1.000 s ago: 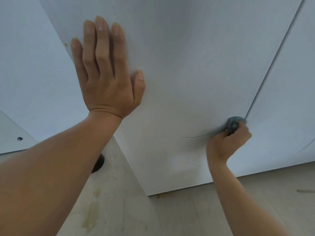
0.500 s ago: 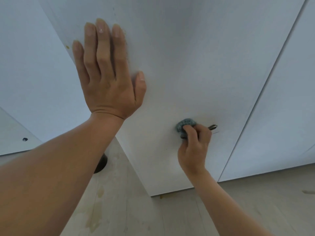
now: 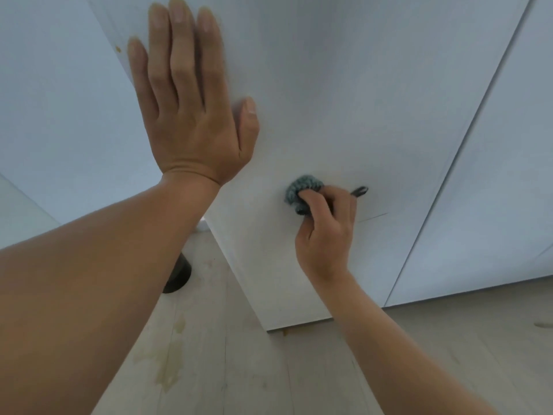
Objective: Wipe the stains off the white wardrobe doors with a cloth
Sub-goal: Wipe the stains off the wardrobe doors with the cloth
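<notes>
Pressing left hand (image 3: 194,124) flat on the white wardrobe door (image 3: 359,85), fingers straight and together. Pinching a bunched grey-green cloth (image 3: 302,190) in right hand (image 3: 326,235), against the same door lower down.

Floor is pale wood-look planks (image 3: 299,384) with some yellowish dried splotches (image 3: 170,372) over on the left. A dark round thing (image 3: 178,275) stands on it further back, partly hidden, no idea what it is. There's a small pale smudge (image 3: 544,324) at the far right edge.
</notes>
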Demonstrator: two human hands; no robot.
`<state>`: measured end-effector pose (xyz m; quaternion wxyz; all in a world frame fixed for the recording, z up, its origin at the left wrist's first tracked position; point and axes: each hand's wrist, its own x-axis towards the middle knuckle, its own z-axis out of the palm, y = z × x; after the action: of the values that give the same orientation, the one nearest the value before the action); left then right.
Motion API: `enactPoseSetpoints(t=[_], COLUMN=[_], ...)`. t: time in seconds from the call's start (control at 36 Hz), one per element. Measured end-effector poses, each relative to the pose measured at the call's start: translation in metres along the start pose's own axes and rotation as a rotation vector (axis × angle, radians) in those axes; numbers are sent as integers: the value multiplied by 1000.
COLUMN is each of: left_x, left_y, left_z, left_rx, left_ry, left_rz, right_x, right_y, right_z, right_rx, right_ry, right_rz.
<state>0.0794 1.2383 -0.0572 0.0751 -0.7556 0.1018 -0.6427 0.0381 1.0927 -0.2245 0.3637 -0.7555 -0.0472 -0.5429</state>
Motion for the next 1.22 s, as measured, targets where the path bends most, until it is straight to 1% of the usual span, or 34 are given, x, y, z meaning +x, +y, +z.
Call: enactPoseSetpoints(t=[0.14,0.19,0.28,0.36,0.42,0.47,0.56,0.58,0.64,0.67,0.72,0.81,0.89,0.94,1.0,1.11,1.17,1.22], left_x=[-1,0,-6,-44,-78,-111,-152,-164,-175,-177,-175,-171,-171,-171,-172,-178,-183,-192], left_y=[1,-1,-6,-8,-5,2,13,16,24,27,34,41,44,45,46,45,48,50], left_z=[-4,-5,-6,-12,-20,-34,-54,-58,-54,-52,-45,-42,-40,-38,-37,-35,-37,-41], left_rx=[-28,-65,-177,-327,-384,-396,-414,-467,-655,-752,-861,-866,-828,-801,-785,-769,-702,-490], left_ry=[-23,-12,-17,-142,-238,-289,-392,-436,-545,-599,-622,-609,-586,-566,-556,-529,-522,-505], left_rz=[-7,-5,12,68,88,-17,-307,-419,-623,-694,-818,-903,-943,-967,-973,-907,-822,-654], right_x=[-15,-29,-57,-90,-96,-93,-74,-68,-62,-64,-74,-99,-116,-112,-95,-50,-30,-22], right_y=[17,26,34,39,38,31,16,12,8,9,18,38,57,65,72,92,108,121], right_z=[12,16,17,10,8,10,14,15,20,22,24,20,10,0,-12,-36,-48,-57], right_rx=[-107,-156,-212,-198,-160,-106,-40,-17,-13,-37,-99,-142,-100,-49,-33,53,24,-7], right_ry=[28,6,-58,-180,-210,-162,-70,-48,-42,-68,-102,-140,-208,-185,-57,311,440,463], right_rz=[-213,-239,-166,-13,69,115,51,-2,-106,-138,-156,-28,68,201,373,636,770,910])
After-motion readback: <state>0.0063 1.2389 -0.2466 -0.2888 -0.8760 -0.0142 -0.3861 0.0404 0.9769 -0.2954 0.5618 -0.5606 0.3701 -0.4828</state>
